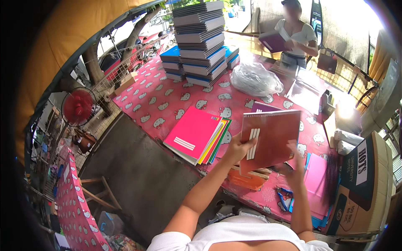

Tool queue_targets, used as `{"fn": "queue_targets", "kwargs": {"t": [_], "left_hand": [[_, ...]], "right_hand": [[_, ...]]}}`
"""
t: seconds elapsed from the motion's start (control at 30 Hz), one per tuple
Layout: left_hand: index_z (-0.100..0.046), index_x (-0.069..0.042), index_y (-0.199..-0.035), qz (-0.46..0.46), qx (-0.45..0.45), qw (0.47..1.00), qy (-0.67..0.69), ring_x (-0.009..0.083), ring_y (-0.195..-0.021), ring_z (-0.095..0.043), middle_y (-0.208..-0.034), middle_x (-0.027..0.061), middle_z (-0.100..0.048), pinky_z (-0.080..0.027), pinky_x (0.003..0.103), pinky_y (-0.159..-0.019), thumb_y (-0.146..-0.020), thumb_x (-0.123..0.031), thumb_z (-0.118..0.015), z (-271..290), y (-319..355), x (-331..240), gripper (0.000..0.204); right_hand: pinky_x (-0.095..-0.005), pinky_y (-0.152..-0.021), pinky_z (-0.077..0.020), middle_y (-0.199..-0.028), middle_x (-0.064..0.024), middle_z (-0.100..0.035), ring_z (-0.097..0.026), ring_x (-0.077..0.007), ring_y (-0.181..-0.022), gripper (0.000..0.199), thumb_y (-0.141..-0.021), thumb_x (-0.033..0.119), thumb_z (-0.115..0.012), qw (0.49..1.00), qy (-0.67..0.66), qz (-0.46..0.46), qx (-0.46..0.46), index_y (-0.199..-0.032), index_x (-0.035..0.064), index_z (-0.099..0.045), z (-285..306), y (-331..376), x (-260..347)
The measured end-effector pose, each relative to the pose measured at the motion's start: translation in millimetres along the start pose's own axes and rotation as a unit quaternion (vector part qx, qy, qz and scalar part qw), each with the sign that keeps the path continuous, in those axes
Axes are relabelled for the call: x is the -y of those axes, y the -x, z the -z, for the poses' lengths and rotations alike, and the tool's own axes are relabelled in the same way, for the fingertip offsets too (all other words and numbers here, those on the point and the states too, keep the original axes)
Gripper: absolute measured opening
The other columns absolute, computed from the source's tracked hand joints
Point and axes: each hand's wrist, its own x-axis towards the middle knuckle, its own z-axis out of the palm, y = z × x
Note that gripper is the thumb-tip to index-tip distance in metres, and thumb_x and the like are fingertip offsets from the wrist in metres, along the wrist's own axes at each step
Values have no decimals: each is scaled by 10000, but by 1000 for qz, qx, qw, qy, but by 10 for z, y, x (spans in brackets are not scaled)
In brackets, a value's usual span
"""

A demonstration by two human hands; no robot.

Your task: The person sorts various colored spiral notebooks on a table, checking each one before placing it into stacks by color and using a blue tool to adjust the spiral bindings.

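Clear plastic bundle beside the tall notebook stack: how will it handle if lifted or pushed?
The clear plastic bundle probably flops and squashes, given its crumpled folds. Likely light for its bulk, looking like thin film. Its glossy surface may slide easily on the patterned tablecloth.

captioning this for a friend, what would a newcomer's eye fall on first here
Probably the tall stack of notebooks near the far edge of the pink table. Next would likely come the brown notebook in the left hand and, to its left, the bright pink notebook topping a colorful pile.
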Motion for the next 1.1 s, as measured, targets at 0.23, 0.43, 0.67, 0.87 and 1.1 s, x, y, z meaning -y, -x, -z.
{"fn": "queue_targets", "kwargs": {"t": [0.23,0.43,0.67,0.87,1.1], "left_hand": [[-615,-14,-1064,-61,129,980,-138,62,-758,-587,-885,18,-653,-488,255,-648,-861,-157,-690,250,356,-560,259],[-619,-12,-1038,-43,96,977,-184,77,-767,-610,-891,26,-658,-506,247,-661,-844,-112,-701,379,419,-755,233],[-566,6,-1100,-20,55,985,-165,87,-739,-632,-849,18,-665,-517,222,-637,-803,-35,-722,489,517,-771,338],[-402,-54,-1360,-284,-98,891,-341,259,-1298,-393,-1382,196,-400,-348,447,-1034,-788,-106,-731,95,539,-858,662],[-292,-95,-1450,-271,103,695,-657,360,-1380,-229,-1512,170,-208,-113,598,-1086,-844,-520,-564,-519,820,-182,789]], "right_hand": [[-296,-741,-524,-1000,-90,-650,-636,-170,-887,353,-743,-88,-684,944,-198,-251,82,-1065,2,-571,309,503,-571],[-276,-708,-518,-820,-62,-677,-642,-136,-785,186,-758,-104,-668,956,-186,-225,-13,-909,-8,-620,-207,828,-579],[-298,-709,-522,-828,-99,-701,-670,-170,-794,213,-740,-46,-712,978,-94,-181,45,-934,4,-641,-248,824,-511],[-362,-665,-499,-824,-143,-676,-663,-286,-774,186,-778,10,-669,976,-35,-203,78,-958,53,-654,-525,1269,-718],[-375,-725,-501,-894,-152,-660,-643,-299,-823,236,-722,55,-726,985,16,-118,124,-943,39,-645,-281,1111,-638]]}}
